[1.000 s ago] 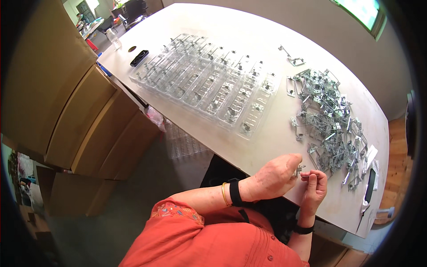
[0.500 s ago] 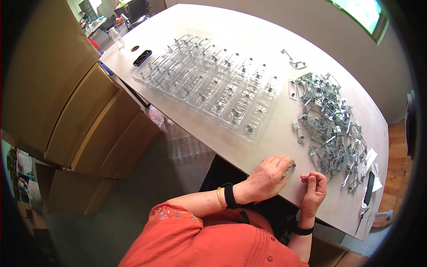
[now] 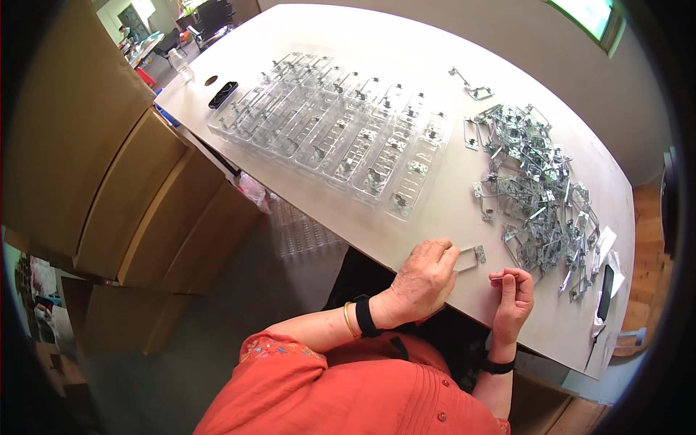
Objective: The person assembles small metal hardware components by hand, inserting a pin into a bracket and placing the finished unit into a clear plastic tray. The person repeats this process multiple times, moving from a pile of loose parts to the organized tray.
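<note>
Over the table's near edge, my left hand (image 3: 420,283) is closed on a small metal wire-frame bracket (image 3: 478,254). The bracket's flat plate end sticks out to the right of my fingers. Just right of it, my right hand (image 3: 513,304) is held in a pinch, thumb against curled fingers. A small, thin, dark-tipped piece (image 3: 496,280) shows at those fingertips, too small to name. A tangled pile of similar metal brackets (image 3: 533,188) lies beyond my right hand. Clear plastic trays (image 3: 341,185) with long compartments hold several more brackets.
Two loose brackets (image 3: 478,93) lie beyond the pile. White paper scraps (image 3: 605,246) and a dark handle-like object (image 3: 603,301) lie at the table's right edge. A black box-shaped object (image 3: 223,95) stands far left. Cardboard boxes (image 3: 138,210) are stacked left of the table (image 3: 406,250).
My left hand has shifted slightly left and up, and more of the bracket shows beyond its fingers. My right hand keeps its pinch. The whole view has shifted a little.
</note>
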`<state>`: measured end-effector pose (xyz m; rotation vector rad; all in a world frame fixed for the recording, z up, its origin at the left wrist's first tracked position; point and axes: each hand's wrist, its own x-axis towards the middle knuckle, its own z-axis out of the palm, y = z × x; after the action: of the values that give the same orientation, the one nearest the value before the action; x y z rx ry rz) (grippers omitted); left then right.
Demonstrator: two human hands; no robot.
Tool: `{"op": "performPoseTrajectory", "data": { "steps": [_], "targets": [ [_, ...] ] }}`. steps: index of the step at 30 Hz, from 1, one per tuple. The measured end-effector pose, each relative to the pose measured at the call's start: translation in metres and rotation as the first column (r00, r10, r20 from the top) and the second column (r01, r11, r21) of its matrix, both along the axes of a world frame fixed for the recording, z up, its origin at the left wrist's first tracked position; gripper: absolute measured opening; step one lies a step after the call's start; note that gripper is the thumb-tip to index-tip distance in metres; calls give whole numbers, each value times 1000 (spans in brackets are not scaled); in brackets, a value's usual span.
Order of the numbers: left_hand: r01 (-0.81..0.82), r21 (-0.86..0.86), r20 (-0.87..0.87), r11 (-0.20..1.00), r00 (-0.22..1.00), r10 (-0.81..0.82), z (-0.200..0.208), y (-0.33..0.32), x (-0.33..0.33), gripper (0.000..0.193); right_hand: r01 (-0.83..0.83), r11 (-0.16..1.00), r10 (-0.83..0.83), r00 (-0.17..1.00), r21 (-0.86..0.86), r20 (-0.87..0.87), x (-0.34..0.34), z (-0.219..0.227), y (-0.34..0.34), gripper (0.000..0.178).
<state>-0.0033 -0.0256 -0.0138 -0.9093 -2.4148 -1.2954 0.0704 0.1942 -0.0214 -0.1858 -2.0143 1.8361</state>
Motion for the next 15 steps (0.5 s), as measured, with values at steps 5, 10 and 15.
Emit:
{"op": "performPoseTrajectory", "data": {
  "steps": [5, 10, 15],
  "targets": [
    [-24, 6, -41, 1000, 999, 24, 4, -1, 3, 37, 14, 1000, -14, 1000, 6, 0, 3, 0, 0, 13],
    [-60, 64, -60, 996, 996, 63, 28, -10, -1, 32, 22, 999, -22, 1000, 26, 22, 0, -1, 1, 12],
    [-108, 31, -124, 994, 986, 111, 30, -18, -13, 24, 9, 1000, -9, 1000, -26, 5, -3, 0, -3, 14]
  ]
}}
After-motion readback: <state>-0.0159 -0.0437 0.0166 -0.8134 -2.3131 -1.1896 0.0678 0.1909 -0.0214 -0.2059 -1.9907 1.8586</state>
